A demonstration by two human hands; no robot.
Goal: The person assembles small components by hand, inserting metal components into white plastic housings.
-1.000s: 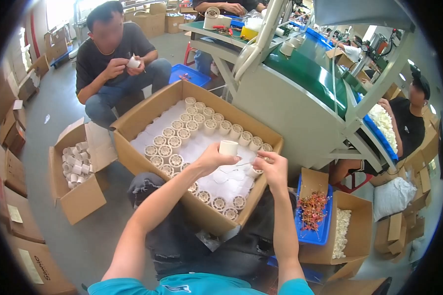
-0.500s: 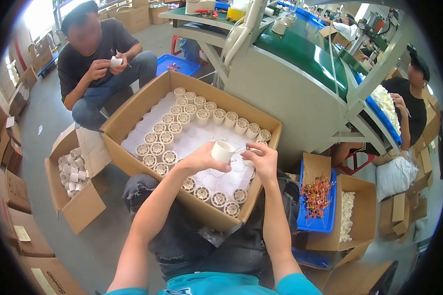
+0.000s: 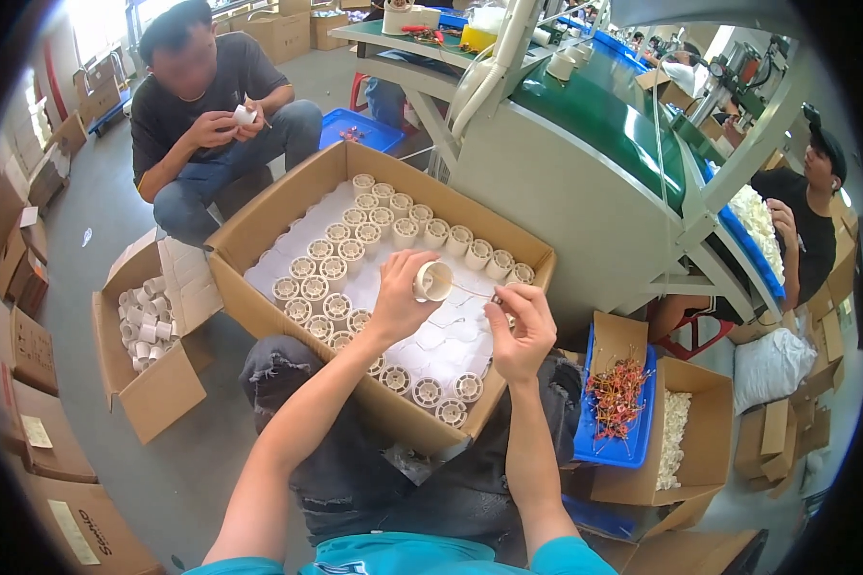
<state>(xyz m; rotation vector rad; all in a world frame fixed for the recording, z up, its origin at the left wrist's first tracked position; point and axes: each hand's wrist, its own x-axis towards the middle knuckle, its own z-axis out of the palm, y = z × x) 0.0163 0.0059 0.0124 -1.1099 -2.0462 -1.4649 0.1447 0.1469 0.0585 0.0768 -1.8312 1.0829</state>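
My left hand (image 3: 401, 297) is closed around a white plastic cup-shaped housing (image 3: 435, 282), its open end tipped toward me. Thin wires (image 3: 472, 291) stretch from inside the housing to my right hand (image 3: 524, 331), which pinches their end beside a small dark piece. Both hands are above a large open carton (image 3: 288, 182). Inside it, rows of similar white housings with slotted round tops (image 3: 337, 306) stand upright along the sides, on a white sheet (image 3: 451, 340).
Left is a carton of white housings (image 3: 146, 326); a person (image 3: 211, 105) crouches beyond, holding one. Right are a blue tray (image 3: 585, 444) of red-and-yellow wired parts (image 3: 616, 395) and a carton of pale pieces (image 3: 674, 436). A green conveyor (image 3: 604, 125) stands behind; another person (image 3: 805, 220) sits right.
The housing has turned from upright to tipped, its opening now facing me. My right hand has moved slightly right and away, drawing the wires longer. The head view has shifted slightly.
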